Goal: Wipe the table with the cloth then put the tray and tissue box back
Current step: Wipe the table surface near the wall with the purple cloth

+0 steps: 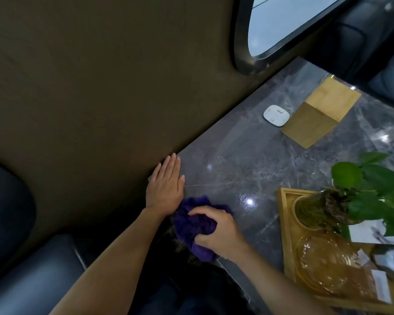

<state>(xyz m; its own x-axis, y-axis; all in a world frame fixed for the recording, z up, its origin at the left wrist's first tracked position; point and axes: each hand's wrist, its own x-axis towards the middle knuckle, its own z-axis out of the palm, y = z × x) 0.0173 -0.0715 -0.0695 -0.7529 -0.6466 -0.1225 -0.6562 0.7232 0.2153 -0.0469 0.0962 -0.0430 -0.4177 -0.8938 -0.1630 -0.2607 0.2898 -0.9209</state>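
Observation:
A grey marble table (248, 160) runs along a brown wall. My right hand (218, 233) grips a bunched purple cloth (191, 226) at the table's near left corner. Beside it, my left hand (166, 185) lies flat on the table, palm down with fingers together, against the wall edge. A wooden tray (287, 223) sits at the right, holding a potted plant (323, 208), an amber glass dish (323, 260) and small packets. A wooden tissue box (318, 112) stands farther back on the table.
A small white square device (276, 115) lies left of the tissue box. Dark seats (32, 283) are at the lower left and the far right. An oval window (282, 21) is set in the wall above the table.

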